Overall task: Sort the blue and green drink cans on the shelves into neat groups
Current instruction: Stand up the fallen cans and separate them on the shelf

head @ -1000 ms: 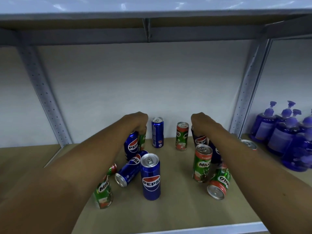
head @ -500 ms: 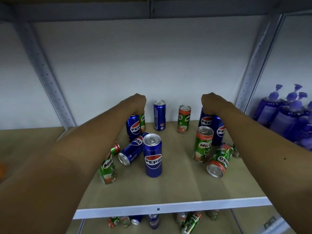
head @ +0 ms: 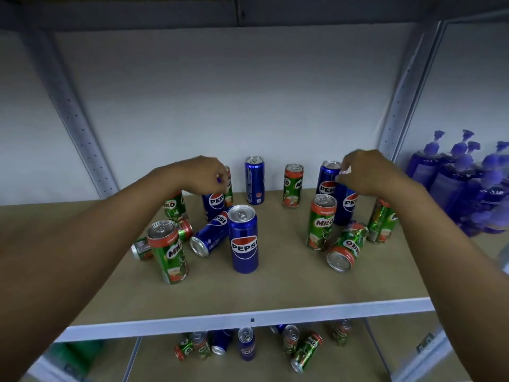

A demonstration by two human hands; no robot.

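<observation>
While both arms reach deep into the shelf (head: 248, 288), the left hand (head: 202, 173) curls its fingers over the top of an upright blue can (head: 214, 206) at the back left, gripping it by the rim, with a green can (head: 228, 183) standing just behind. The right hand (head: 366, 172) likewise closes its fingertips on the top of a second blue can (head: 345, 206) at the back right, which stands touching another blue one (head: 327, 179). Between the hands, near the back wall, a lone blue can (head: 254, 181) and a lone green can (head: 293, 186) stand upright and apart. Nearer the front, a tall blue can (head: 243, 239) stands beside a toppled blue can (head: 210, 239), and an upright green can (head: 168, 252) stands at the left. On the right, a green can (head: 321, 221) stands just beside a fallen green one (head: 347, 250). More blue and green cans lie mixed on the lower shelf (head: 261, 362). Purple pump bottles (head: 462, 172) fill the neighbouring bay on the right.
</observation>
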